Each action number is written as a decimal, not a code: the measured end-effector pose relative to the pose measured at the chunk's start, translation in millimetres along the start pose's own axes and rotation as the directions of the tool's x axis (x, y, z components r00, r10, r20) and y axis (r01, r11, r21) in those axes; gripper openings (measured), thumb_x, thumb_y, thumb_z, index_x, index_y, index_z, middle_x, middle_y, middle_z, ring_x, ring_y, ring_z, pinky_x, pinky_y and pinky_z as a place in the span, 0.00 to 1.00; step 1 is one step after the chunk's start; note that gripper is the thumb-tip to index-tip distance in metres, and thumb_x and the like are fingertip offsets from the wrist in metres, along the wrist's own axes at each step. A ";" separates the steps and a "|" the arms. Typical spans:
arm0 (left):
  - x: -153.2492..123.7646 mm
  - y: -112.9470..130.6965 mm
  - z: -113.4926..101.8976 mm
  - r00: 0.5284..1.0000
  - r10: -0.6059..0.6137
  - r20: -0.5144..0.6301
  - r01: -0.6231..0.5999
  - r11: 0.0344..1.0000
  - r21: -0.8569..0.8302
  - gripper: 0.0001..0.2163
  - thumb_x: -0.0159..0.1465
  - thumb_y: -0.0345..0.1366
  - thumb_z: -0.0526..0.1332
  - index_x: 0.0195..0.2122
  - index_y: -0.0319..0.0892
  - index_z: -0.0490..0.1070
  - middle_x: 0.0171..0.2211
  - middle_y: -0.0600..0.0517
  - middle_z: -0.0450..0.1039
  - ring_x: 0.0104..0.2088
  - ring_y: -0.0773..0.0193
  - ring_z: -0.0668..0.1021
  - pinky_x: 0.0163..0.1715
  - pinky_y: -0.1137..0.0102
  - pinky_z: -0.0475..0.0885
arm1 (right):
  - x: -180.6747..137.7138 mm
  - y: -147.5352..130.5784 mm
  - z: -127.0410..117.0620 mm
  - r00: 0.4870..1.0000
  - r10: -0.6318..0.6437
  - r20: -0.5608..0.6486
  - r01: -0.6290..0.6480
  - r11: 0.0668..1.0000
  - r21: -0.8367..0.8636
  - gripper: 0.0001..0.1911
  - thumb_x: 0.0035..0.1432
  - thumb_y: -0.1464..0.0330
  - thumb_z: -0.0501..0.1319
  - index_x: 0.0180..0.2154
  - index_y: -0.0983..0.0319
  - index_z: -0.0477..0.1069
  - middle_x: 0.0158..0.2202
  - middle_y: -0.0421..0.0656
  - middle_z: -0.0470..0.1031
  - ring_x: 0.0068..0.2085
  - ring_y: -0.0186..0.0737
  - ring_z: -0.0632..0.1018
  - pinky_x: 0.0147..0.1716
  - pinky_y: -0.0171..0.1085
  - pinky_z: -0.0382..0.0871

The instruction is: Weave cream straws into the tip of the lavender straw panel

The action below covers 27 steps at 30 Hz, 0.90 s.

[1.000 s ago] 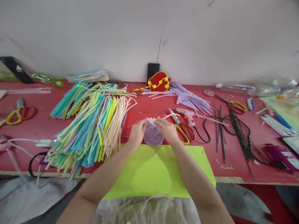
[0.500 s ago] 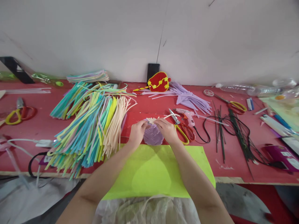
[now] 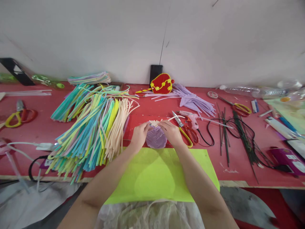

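Between my hands is a rounded purple piece (image 3: pixel 156 139) made of pipe cleaners in a ribbed V pattern, with cream pipe cleaner (image 3: pixel 155 122) along its far edge. My left hand (image 3: pixel 140 135) pinches the piece at its upper left. With thumb and fingers closed, my right hand (image 3: pixel 170 131) grips the cream pipe cleaner at the upper right, and its loose end sticks out toward the scissors (image 3: pixel 183 128). These red-and-yellow scissors lie just right of my right hand, beside a pink glue gun (image 3: pixel 192 121). Fingertip details are too small to make out.
A big heap of coloured pipe cleaners (image 3: pixel 88 133) lies on the left. Purple pipe cleaners (image 3: pixel 195 103) and a red fan-shaped piece with yellow flowers (image 3: pixel 162 84) are at the back. Dark green stems (image 3: pixel 244 136) lie right. A lime-green sheet (image 3: pixel 154 178) covers the table's front edge.
My right hand has shifted very slightly, and the loose cream end has moved a little to the right. The left hand and the purple piece stay nearly in place.
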<state>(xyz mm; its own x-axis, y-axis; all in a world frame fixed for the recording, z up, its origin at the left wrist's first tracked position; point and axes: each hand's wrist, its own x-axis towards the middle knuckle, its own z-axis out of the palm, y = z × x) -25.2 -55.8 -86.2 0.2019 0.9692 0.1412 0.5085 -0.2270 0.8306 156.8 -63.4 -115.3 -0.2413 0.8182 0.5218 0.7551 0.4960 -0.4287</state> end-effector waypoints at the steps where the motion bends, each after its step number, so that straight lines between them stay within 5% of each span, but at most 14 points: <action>1: 0.1 -0.7 0.1 1.000 0.003 0.004 -0.003 1.000 0.006 0.09 0.67 0.33 0.53 0.40 0.41 0.73 0.35 0.48 0.81 0.37 0.60 0.82 0.38 0.70 0.74 | -0.2 0.6 0.1 1.000 -0.001 0.000 0.001 1.000 0.001 0.13 0.63 0.73 0.52 0.41 0.58 0.74 0.41 0.42 0.76 0.44 0.37 0.77 0.44 0.35 0.72; 13: 2.0 -7.8 4.5 1.000 0.016 -0.027 -0.013 0.994 0.104 0.10 0.67 0.35 0.52 0.36 0.42 0.73 0.33 0.48 0.80 0.36 0.60 0.81 0.36 0.70 0.73 | 0.7 -1.0 0.7 0.999 -0.034 0.022 0.034 0.999 0.013 0.13 0.63 0.72 0.51 0.41 0.59 0.73 0.41 0.43 0.76 0.45 0.37 0.76 0.46 0.36 0.72; 27: 2.5 -2.5 -0.8 0.999 -0.041 0.012 0.041 0.999 -0.001 0.13 0.67 0.38 0.49 0.33 0.43 0.72 0.28 0.50 0.79 0.31 0.62 0.80 0.34 0.72 0.71 | -1.8 4.3 -0.2 0.999 -0.025 -0.021 0.027 0.998 0.061 0.15 0.63 0.72 0.50 0.44 0.57 0.74 0.43 0.43 0.75 0.46 0.37 0.77 0.49 0.38 0.72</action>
<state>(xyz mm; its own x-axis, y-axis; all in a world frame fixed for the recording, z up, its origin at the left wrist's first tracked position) -26.7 -52.8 -87.4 0.1912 0.9764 0.1006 0.5153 -0.1871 0.8363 160.6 -62.8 -117.9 -0.2478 0.7991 0.5477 0.7096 0.5346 -0.4590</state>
